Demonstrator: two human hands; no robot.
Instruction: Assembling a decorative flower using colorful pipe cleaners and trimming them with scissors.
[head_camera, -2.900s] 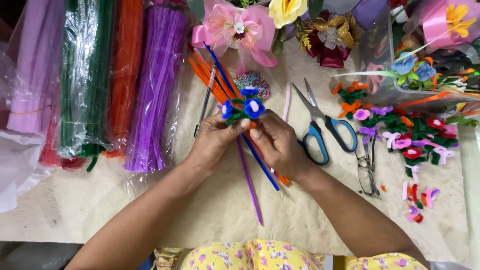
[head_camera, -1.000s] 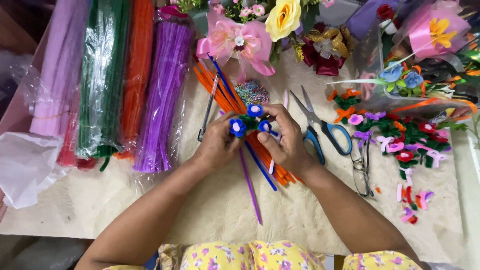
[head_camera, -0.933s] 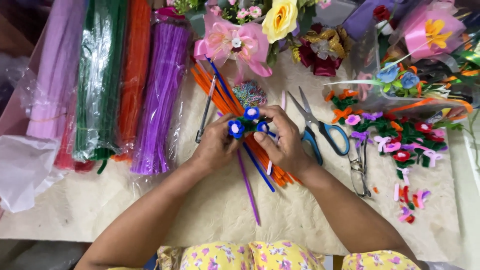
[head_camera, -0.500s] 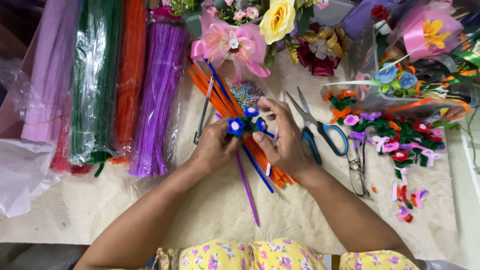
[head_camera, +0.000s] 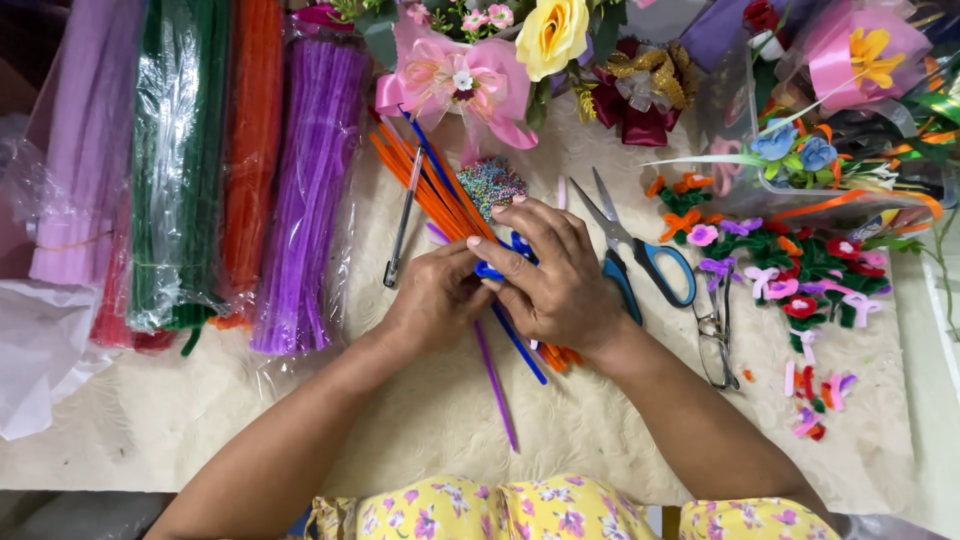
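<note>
Right hand (head_camera: 555, 285) has closed over the blue pipe-cleaner flowers (head_camera: 505, 258), which showed fully half a second ago; I read that as pressing or wrapping. Left hand (head_camera: 435, 295) fingers pinch the bunch from below, above the orange stems (head_camera: 430, 185), scissors (head_camera: 640, 260) beside.

head view, steep downward, close over table (head_camera: 440, 420)

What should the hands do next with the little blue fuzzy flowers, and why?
Probably lift the right hand a little to check the small blue pipe-cleaner flowers. That hand covers them almost wholly, so only blue bits peek out between its fingers. The left hand grips the bunch from below, above the loose orange pipe cleaners, so it looks steady enough.
</note>
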